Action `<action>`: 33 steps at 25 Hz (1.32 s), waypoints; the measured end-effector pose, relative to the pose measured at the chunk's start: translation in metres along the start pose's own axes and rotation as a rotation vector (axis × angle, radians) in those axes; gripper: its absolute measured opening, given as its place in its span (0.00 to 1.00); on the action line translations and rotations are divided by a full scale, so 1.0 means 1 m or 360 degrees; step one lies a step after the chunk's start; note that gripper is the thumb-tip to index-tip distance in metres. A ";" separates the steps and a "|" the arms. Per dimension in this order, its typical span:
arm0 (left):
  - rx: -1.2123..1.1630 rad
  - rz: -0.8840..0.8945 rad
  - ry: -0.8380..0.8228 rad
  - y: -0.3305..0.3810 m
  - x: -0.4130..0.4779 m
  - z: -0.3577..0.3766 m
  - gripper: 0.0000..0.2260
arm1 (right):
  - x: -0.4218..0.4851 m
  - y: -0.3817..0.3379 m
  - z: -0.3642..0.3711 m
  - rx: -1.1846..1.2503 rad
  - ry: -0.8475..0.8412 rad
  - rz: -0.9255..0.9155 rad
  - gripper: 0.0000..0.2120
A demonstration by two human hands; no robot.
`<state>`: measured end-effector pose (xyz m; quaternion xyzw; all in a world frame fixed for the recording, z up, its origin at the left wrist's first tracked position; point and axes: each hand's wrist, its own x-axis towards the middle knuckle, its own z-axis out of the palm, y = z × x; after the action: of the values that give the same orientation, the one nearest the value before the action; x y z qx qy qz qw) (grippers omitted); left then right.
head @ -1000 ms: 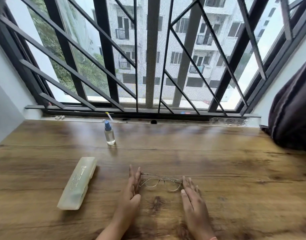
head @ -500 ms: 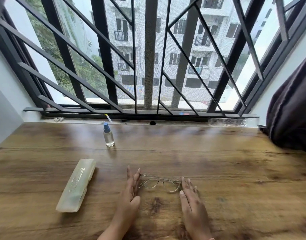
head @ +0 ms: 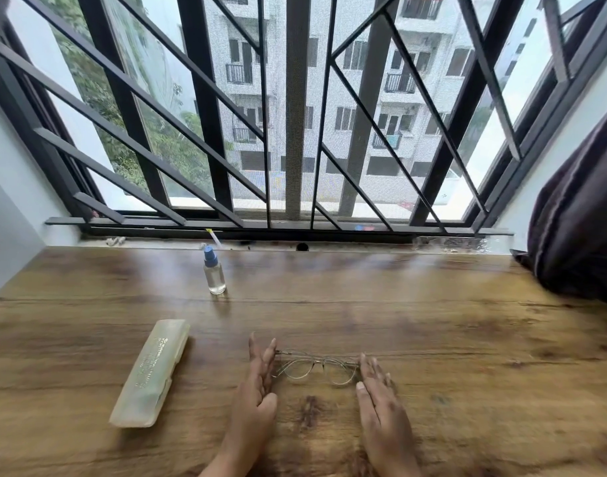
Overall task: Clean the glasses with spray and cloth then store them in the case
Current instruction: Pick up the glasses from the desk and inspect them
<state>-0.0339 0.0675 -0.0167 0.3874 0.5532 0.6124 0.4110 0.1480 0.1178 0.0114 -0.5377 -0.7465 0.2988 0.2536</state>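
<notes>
The glasses (head: 315, 368) lie low centre on the table (head: 432, 339), between the left hand (head: 257, 380) and right hand (head: 377, 390), fingers straight, gripping nothing. Light, thin-wired, fragile: best lifted by the hinges.

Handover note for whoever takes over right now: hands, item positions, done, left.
Left hand: open, fingers straight, at the left end of the glasses.
Right hand: open, at their right end. Neither hand grips anything.
Glasses lie on the table between the hands.
Case lies closed, left of the left hand.
Spray bottle stands upright farther back, near the window. No cloth in view.
Done: nothing that shows.
Left: spray, wipe, open the case, store the glasses.
</notes>
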 end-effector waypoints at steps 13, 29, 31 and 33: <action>0.0117 0.0039 0.0019 -0.013 0.004 -0.007 0.45 | 0.001 -0.006 -0.002 -0.0008 0.0059 0.0034 0.31; 0.0060 0.0013 -0.0016 -0.012 0.003 -0.005 0.44 | -0.001 -0.011 -0.005 -0.0045 0.0046 0.0083 0.30; 0.0077 0.0005 -0.0015 -0.012 0.003 -0.006 0.45 | -0.001 -0.010 -0.004 -0.0049 0.0028 0.0095 0.30; 0.0104 -0.0006 -0.0025 -0.013 0.003 -0.007 0.45 | -0.001 -0.010 -0.004 -0.0051 0.0028 0.0096 0.29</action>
<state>-0.0407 0.0687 -0.0302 0.4044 0.5704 0.5901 0.4036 0.1444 0.1152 0.0213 -0.5666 -0.7323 0.2898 0.2423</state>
